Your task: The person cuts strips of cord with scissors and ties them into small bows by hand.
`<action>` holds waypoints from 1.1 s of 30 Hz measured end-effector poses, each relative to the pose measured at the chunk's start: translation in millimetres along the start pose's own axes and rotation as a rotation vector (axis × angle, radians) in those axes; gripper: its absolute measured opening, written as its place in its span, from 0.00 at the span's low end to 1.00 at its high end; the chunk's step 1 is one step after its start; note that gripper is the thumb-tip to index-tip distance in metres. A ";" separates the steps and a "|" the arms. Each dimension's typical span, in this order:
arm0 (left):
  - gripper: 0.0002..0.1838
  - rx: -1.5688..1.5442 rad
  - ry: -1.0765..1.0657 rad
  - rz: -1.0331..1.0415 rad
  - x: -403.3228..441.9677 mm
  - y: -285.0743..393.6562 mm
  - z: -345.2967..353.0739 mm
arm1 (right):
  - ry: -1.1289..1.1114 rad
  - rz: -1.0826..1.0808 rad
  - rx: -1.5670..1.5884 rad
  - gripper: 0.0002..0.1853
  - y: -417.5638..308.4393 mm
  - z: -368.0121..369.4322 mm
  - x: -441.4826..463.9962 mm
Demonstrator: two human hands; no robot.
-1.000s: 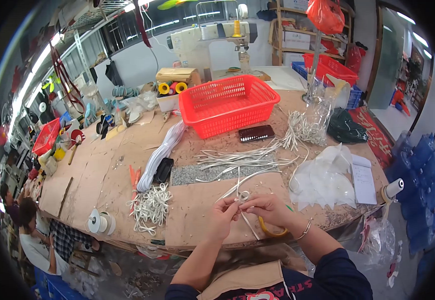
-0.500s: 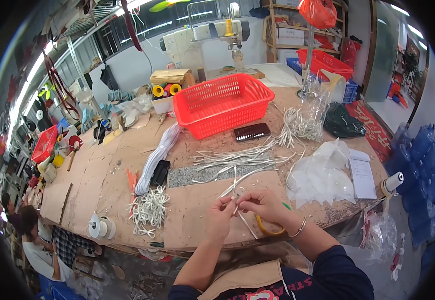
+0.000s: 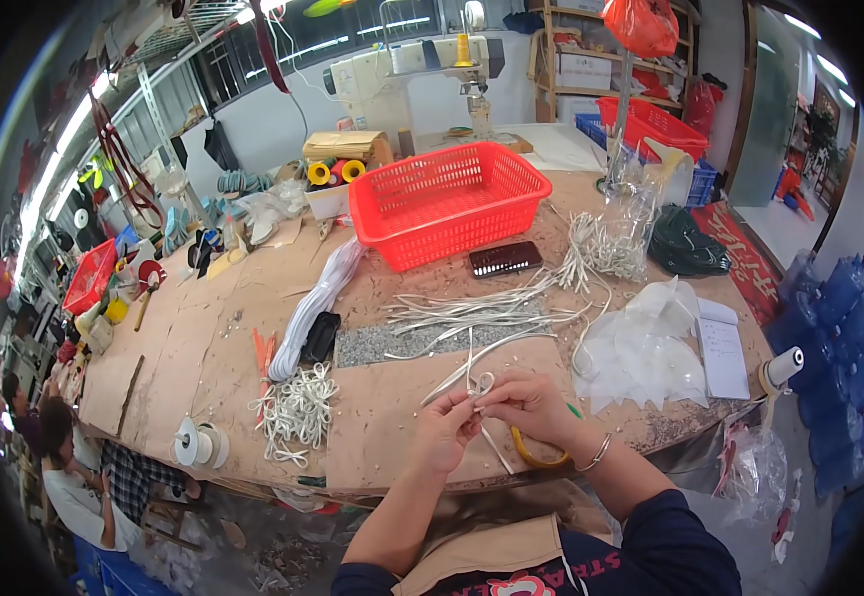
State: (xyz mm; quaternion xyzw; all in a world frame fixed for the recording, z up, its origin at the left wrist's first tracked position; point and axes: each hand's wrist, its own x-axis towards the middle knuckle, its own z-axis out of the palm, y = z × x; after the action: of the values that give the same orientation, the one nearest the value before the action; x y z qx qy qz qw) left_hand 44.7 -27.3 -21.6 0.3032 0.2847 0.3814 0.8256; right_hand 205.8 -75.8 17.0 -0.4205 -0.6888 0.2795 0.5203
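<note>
My left hand and my right hand meet over the near edge of the workbench, both pinched closed on a thin white cord. A small loop of the cord stands up between the fingertips. One cord end runs away from me, and another hangs down toward the bench edge. Beneath my right hand shows a curved yellow handle, with a green bit beside the hand; the rest of that tool is hidden. Just beyond my hands, loose white cords lie across a grey speckled slab.
A red plastic basket stands behind a black phone. Left lie a white cord bundle and a heap of looped cords. Right are translucent white sheets and a notebook. A person sits far left.
The cord loop between my fingertips now stands up more clearly above them. My hands stay nearly in place, and the whole view has shifted slightly.
</note>
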 end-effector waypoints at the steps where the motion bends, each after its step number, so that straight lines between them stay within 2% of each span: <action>1: 0.08 0.020 -0.025 0.043 0.4 -2.1 -0.9 | -0.003 0.001 -0.042 0.06 -0.4 -0.2 0.6; 2: 0.09 0.039 -0.050 0.086 0.9 -3.4 -0.8 | -0.001 0.001 -0.042 0.06 0.7 0.9 -0.1; 3: 0.09 0.041 -0.051 0.085 -0.9 -3.2 3.6 | 0.008 0.150 0.188 0.04 3.0 3.1 -1.4; 4: 0.09 0.203 0.027 0.183 -5.1 -2.5 10.5 | 0.017 0.299 0.419 0.03 5.0 5.0 -2.3; 5: 0.10 0.365 0.106 0.280 -7.3 -2.7 14.6 | 0.020 0.300 0.420 0.03 6.5 5.9 -2.5; 9: 0.10 0.464 0.111 0.349 -6.6 -10.2 16.9 | 0.077 0.398 0.375 0.04 7.3 11.1 -4.5; 11: 0.09 0.536 0.151 0.518 -5.2 -19.4 17.8 | 0.130 0.406 0.338 0.05 5.8 15.5 -5.3; 12: 0.09 0.539 0.144 0.515 -4.9 -21.5 18.0 | 0.185 0.408 0.243 0.05 4.3 17.3 -5.8; 14: 0.08 0.687 0.157 0.683 -4.1 -24.2 18.0 | 0.244 0.410 0.147 0.05 2.4 19.6 -7.3; 15: 0.08 0.687 0.155 0.684 -2.9 -25.0 15.6 | 0.251 0.377 0.092 0.05 2.0 20.8 -8.0; 17: 0.08 0.917 0.152 0.837 -0.7 -25.0 9.0 | 0.249 0.343 0.039 0.05 0.3 21.5 -7.8; 20: 0.08 0.917 0.194 0.839 -4.1 -19.1 11.9 | 0.250 0.291 -0.068 0.07 -1.0 23.3 -8.2; 21: 0.08 0.914 0.204 0.840 -4.4 -17.6 13.3 | 0.285 0.200 -0.065 0.07 0.7 24.4 -8.1; 22: 0.08 0.709 0.192 0.663 -4.7 -16.9 15.0 | 0.319 0.110 -0.062 0.08 2.7 25.5 -8.4; 23: 0.09 0.503 0.177 0.488 -5.3 -16.7 15.5 | 0.310 0.110 -0.062 0.08 7.4 26.3 -10.3; 24: 0.09 0.501 0.182 0.490 -6.3 -16.8 14.4 | 0.342 0.185 0.027 0.07 11.0 26.9 -11.5; 26: 0.05 0.673 0.060 0.598 -8.0 -17.0 12.2 | 0.375 0.261 0.116 0.07 12.4 25.4 -10.9; 27: 0.05 0.673 0.059 0.596 -8.4 -13.2 11.9 | 0.311 0.223 -0.006 0.06 3.4 21.0 -6.3; 29: 0.06 1.081 0.045 0.865 -10.1 -3.9 11.1 | 0.248 0.192 -0.129 0.06 7.1 17.6 -7.3; 31: 0.06 1.125 0.046 0.914 -8.8 -4.2 9.3 | 0.108 0.247 0.127 0.10 25.4 14.6 -7.6; 33: 0.07 1.167 0.050 0.964 -8.4 -4.1 9.5 | 0.125 0.230 0.170 0.10 27.7 15.2 -8.4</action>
State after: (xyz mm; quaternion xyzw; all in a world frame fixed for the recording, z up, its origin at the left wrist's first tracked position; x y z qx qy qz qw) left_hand 48.7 -38.9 -16.3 0.7732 0.2949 0.4944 0.2660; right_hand 200.3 -68.7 -14.3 -0.4676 -0.5763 0.3677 0.5604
